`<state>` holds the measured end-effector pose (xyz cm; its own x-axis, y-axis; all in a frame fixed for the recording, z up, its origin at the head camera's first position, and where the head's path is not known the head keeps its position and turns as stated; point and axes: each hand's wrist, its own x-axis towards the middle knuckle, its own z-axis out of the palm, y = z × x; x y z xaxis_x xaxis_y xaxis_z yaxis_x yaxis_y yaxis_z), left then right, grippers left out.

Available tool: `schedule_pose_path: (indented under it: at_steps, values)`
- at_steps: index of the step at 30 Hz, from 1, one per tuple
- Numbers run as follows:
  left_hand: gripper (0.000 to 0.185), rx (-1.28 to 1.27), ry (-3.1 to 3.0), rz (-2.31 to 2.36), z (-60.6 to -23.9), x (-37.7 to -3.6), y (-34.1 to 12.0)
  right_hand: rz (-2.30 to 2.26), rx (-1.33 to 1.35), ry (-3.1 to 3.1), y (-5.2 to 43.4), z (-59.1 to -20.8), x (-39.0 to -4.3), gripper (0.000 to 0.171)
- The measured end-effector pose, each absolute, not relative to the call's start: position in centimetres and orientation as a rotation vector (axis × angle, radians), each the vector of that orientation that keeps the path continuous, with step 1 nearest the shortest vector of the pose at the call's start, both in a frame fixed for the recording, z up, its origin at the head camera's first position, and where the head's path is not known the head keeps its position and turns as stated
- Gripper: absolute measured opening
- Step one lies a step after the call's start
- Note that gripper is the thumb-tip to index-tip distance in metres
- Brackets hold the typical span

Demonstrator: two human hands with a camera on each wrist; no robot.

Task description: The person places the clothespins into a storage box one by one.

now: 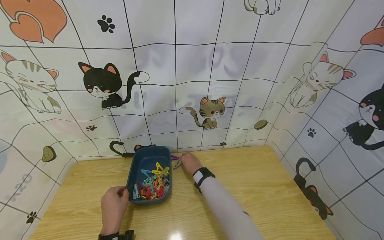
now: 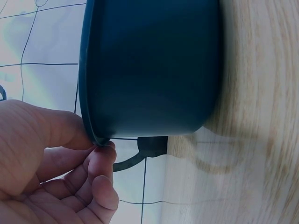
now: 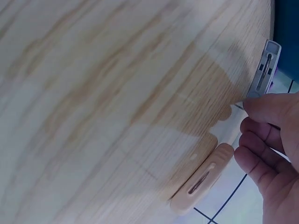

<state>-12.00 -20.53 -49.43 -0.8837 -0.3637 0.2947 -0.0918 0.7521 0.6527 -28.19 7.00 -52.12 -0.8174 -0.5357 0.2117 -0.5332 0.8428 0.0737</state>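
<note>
Clothespins (image 1: 153, 186) of many colours lie heaped in a dark blue tub (image 1: 141, 160) on the wooden desk (image 1: 255, 186). Left hand (image 1: 113, 208) pinches the tub's near left rim between thumb and fingers. Right hand (image 1: 189, 162), just right of the tub's far corner, pinches a grey clothespin (image 3: 264, 70); a beige clothespin (image 3: 202, 178) lies beside it.

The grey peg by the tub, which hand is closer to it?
Right. The right hand pinches the grey peg at the far right corner of the tub. The left hand holds the tub's near left rim, apart from the peg.
</note>
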Motion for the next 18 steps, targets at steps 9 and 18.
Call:
schedule_pose_path:
  at_steps: [9,18]
  values:
    - [0.014,0.337,-2.54,-0.893,-49.4,-11.9,-20.4,0.014,0.854,-2.791,7.7,-51.8,-27.5,0.011]
    - [0.014,0.337,-2.528,-0.898,-49.4,-12.0,-20.4,0.335,0.741,-2.836,8.5,-52.1,-26.9,0.007]
